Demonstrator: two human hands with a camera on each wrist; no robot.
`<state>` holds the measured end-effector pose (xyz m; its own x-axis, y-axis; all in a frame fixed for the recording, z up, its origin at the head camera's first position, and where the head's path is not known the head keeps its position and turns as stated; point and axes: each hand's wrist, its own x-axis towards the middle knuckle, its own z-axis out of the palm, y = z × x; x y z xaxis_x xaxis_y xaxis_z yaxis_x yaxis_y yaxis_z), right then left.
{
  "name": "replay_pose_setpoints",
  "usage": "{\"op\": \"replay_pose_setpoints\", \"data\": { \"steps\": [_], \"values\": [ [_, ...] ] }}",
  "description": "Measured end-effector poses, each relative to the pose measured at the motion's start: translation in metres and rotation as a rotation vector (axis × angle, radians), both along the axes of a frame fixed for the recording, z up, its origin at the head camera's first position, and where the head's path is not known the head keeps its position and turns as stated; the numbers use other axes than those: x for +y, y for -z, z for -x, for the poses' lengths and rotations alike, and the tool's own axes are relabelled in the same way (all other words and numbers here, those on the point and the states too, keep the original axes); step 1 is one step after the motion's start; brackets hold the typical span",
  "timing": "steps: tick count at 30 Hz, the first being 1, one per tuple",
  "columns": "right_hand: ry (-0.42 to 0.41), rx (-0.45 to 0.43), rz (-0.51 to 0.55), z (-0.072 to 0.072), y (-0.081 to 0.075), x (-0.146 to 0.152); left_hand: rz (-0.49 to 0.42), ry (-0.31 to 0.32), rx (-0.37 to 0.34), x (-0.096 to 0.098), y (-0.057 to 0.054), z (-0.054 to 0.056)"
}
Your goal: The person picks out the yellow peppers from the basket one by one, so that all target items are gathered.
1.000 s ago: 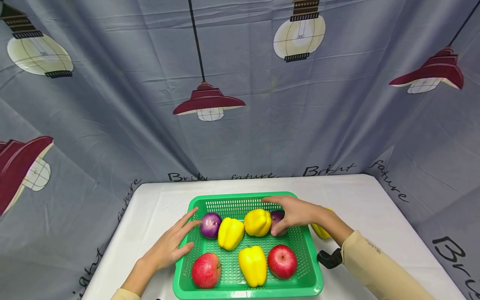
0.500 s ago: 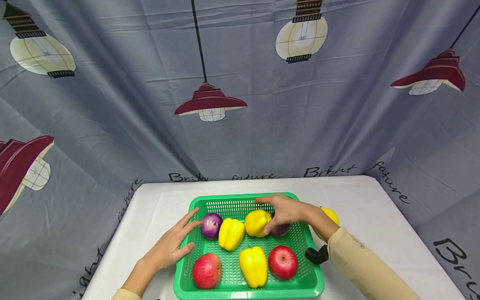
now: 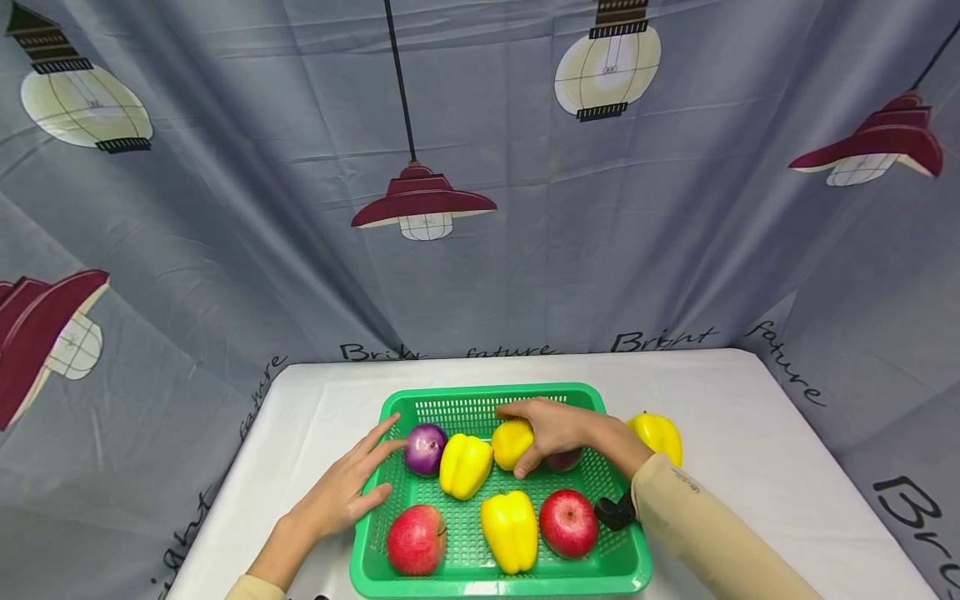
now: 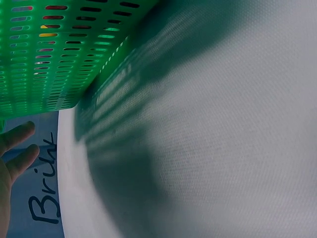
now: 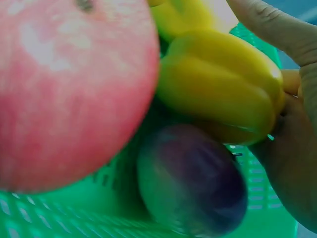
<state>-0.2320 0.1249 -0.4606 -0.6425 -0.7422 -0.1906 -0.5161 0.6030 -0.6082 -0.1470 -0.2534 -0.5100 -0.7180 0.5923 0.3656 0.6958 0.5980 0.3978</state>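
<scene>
My right hand (image 3: pixel 553 429) reaches into the green basket (image 3: pixel 362 542) and curls round a yellow bell pepper (image 3: pixel 512 444) in the back row. In the right wrist view the thumb passes over this bell pepper (image 5: pixel 223 82), with the other fingers behind its end. A round purple, onion-like piece (image 3: pixel 564 461) lies partly hidden under that hand. My left hand (image 3: pixel 341 490) is at the basket's left side, fingers spread and extended at the rim, holding nothing. Another purple piece (image 3: pixel 425 450) and a second yellow bell pepper (image 3: pixel 466 467) lie near its fingertips.
Along the basket's front lie a red apple (image 3: pixel 416 540), a yellow bell pepper (image 3: pixel 510 532) and another red apple (image 3: pixel 569 523). One more yellow bell pepper (image 3: pixel 657 437) rests outside on the white table (image 3: pixel 750 467). A grey curtain (image 3: pixel 480 283) hangs behind.
My right hand has moved left from above the right purple piece to the back yellow bell pepper, and its fingers now surround it. My left hand has stayed in place.
</scene>
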Motion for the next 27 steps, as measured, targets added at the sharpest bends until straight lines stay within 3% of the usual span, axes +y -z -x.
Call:
{"op": "replay_pose_setpoints", "data": {
  "steps": [12,27],
  "values": [
    [-0.023,0.014,-0.061,0.004,0.018,-0.008,0.019,-0.009,-0.013,-0.002,0.0,-0.001],
    [0.011,0.036,-0.04,0.004,0.019,-0.006,0.001,-0.011,-0.02,0.0,-0.003,-0.003]
  ]
}}
